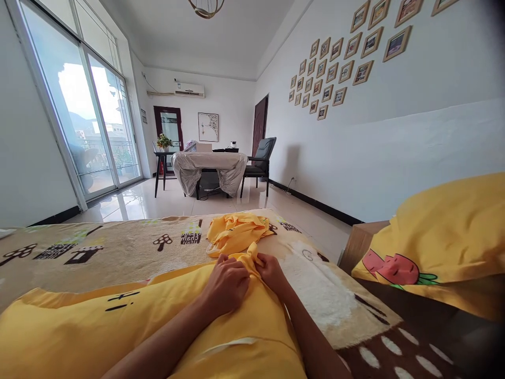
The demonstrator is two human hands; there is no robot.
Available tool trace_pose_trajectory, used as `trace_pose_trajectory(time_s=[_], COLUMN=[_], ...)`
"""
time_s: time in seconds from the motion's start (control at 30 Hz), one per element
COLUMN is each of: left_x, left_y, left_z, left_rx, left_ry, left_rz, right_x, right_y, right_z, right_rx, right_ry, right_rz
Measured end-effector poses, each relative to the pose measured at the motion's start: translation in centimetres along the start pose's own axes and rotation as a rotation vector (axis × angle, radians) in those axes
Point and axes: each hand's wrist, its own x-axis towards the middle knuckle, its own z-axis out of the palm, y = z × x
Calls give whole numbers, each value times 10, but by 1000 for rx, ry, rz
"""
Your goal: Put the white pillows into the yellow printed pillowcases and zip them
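Note:
A plump yellow pillowcase [165, 310], with a pillow apparently inside it, lies across the near side of the bed. Dark lettering marks its left part, and a pale slit runs along the near side. My left hand [229, 283] rests on its far edge with curled fingers gripping the fabric. Close beside it, my right hand [271, 271] pinches a bunched-up corner of the same pillowcase. Just beyond both hands lies a crumpled yellow cloth [236, 230].
Under everything spreads a beige patterned blanket [134, 247]. At the right, another yellow pillow [453, 231] with red printed figures sits by a wooden panel [361, 239]. Farther off stand a covered table [209, 160] and a black chair [262, 158].

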Motion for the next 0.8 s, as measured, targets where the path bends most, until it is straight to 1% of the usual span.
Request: trace_pose_trajectory(time_s=[0.07, 0.13, 0.3, 0.37, 0.43, 0.53, 0.6, 0.67, 0.8], left_x=[-1, -2, -2, -1, -1, 0, 1, 4, 11], left_y=[1, 1, 0, 0, 1, 1, -2, -8, -28], left_z=[-1, -2, -2, -1, 1, 2, 3, 4, 4], left_rx=[7, 23, 55, 59, 42, 13, 5, -12, -55], left_ry=[30, 64, 77, 35, -74, -273, -328, -314, -213], left_rz=[2, 13, 42, 30, 12, -99, -186, -242, -410], right_x=[2, 3, 4, 4, 5, 6, 5, 3, -2], right_y=[3, 5, 8, 10, 11, 11, 9, 4, -10], right_z=[0, 0, 1, 1, 0, -2, -2, -2, 1], right_rx=[34, 88, 261, 318, 364, 409, 428, 442, 482], right_ry=[66, 88, 68, 71, 81, 94, 100, 106, 102], right_rz=[32, 75, 181, 202, 212, 212, 209, 204, 185])
